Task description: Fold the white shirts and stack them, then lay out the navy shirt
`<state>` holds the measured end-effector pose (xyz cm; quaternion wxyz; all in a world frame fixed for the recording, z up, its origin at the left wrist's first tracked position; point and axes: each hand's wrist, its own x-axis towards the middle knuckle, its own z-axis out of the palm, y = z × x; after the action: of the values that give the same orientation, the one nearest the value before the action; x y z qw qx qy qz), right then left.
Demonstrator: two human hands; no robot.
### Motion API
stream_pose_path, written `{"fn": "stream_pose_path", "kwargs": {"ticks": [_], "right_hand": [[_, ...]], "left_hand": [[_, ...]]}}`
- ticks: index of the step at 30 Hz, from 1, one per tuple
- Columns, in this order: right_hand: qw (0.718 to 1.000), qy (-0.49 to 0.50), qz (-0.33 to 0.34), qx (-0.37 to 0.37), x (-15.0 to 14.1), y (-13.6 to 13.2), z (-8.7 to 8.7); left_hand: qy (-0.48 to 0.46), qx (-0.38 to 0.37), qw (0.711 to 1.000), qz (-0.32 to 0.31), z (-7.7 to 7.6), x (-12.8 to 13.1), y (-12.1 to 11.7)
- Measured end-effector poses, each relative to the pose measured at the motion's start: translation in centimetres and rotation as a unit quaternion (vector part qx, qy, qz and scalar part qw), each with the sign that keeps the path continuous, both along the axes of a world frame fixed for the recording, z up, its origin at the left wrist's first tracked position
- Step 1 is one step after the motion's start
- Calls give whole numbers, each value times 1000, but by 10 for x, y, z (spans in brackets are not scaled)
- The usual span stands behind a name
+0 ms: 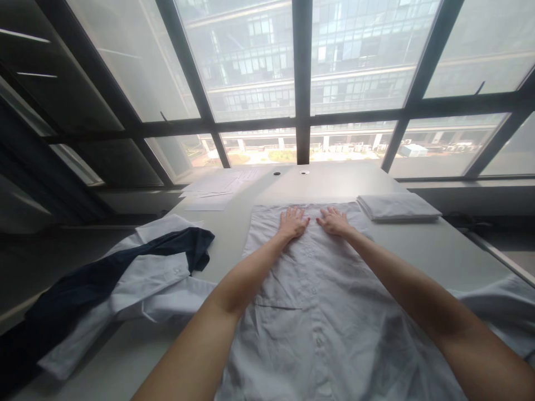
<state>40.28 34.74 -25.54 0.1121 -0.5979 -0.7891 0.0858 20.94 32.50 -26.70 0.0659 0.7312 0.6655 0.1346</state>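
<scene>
A white button-up shirt (292, 278) lies spread on the white table, its hem at the far end and its button front running down the middle. On the left of the button line, my left hand (294, 221) rests flat near the hem with the fingers spread. My right hand (333, 220) lies the same way just right of the buttons, fingers stretched out on the cloth. Both arms reach forward over the shirt. A pocket edge shows as a dark line left of the buttons. Wrinkles run through the fabric, more so toward me.
At the left table edge lies a loose heap of white garments (154, 277) and a dark navy garment (137, 250). A folded white stack (397, 206) sits at the right. Paper sheets (213, 189) lie far left on the table (334, 184). Large windows stand behind it.
</scene>
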Motion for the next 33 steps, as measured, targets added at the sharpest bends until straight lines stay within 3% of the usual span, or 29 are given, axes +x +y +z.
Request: {"fn": "stream_pose_path", "kwargs": {"ticks": [4,8,10,13,15,18,20,22,24,28,30,33], "right_hand": [[1000,6,-17,19,0,-5,-2],[995,18,-84,44,12,-5,-1],[996,20,-83,30,24,-3,-2],[998,27,-51,14,40,-2,0],[998,41,-44,31,44,-5,7],[994,64,-47,76,41,-22,25],[992,77,-46,94,36,-45,35],[991,88,-39,91,34,-78,38],[993,89,-19,81,38,-117,31],[994,69,40,71,65,-183,-1],[994,49,76,59,87,-198,-14],[992,47,109,53,116,-200,-24]], "left_hand": [[15,3,1000,-7,13,-2,6],[21,51,998,9,20,-3,-10],[23,65,997,31,18,-6,-23],[13,25,999,37,16,-14,-35],[4,1,1000,21,24,-21,-37],[1,26,1000,9,46,-27,-45],[4,50,999,5,59,-24,-65],[10,63,998,-6,61,-20,-100],[19,62,997,-29,53,-17,-144],[67,37,992,-99,22,-30,-225],[83,23,987,-137,13,-45,-249],[91,48,985,-142,11,-69,-264]]}}
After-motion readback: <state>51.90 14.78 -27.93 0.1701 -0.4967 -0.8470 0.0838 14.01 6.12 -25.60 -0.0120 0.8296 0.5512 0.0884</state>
